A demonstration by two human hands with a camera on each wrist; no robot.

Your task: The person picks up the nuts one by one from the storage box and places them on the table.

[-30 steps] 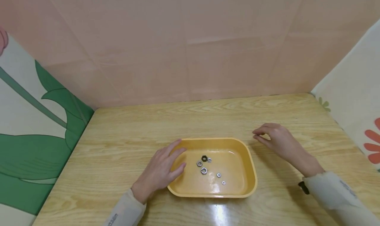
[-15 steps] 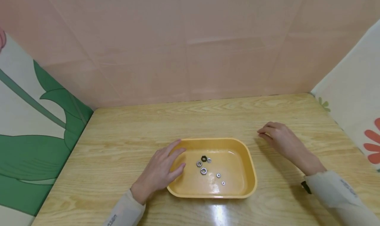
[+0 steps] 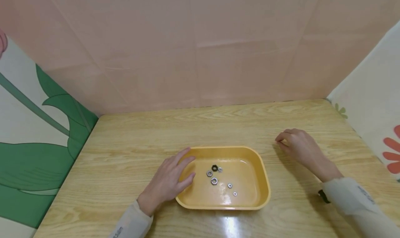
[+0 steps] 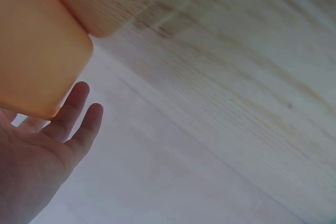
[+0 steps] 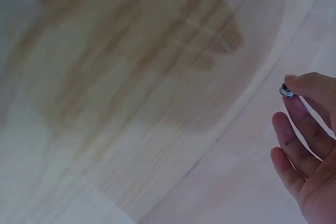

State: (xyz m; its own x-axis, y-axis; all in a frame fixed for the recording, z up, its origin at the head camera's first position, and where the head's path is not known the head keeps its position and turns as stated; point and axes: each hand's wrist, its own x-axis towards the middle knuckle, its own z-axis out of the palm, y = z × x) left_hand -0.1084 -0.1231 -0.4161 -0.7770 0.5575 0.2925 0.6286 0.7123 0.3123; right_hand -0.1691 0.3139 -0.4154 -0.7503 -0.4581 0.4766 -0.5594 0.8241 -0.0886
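My right hand (image 3: 301, 147) is right of the yellow tray, above the table. In the right wrist view its thumb and index finger pinch a small silver nut (image 5: 286, 91), while the other fingers are loosely bent. The yellow tray (image 3: 264, 168) holds several loose nuts, among them a black nut (image 3: 214, 168), a larger silver nut (image 3: 214, 181) and a tiny silver nut (image 3: 235, 194). At the tray's left rim is my left hand (image 3: 167, 177), its fingers spread and relaxed over the edge. In the left wrist view its fingers (image 4: 76, 103) overlap the tray's outer corner.
The tray stands on a wooden table (image 3: 125, 144) near its front. A pinkish sheet (image 3: 200, 50) rises behind the table. Printed panels with green leaves (image 3: 75, 126) and red petals (image 3: 392, 144) flank it.
My right hand has drifted a little to the right, away from the tray, with the nut pinched. The left hand and the nuts in the tray have stayed put.
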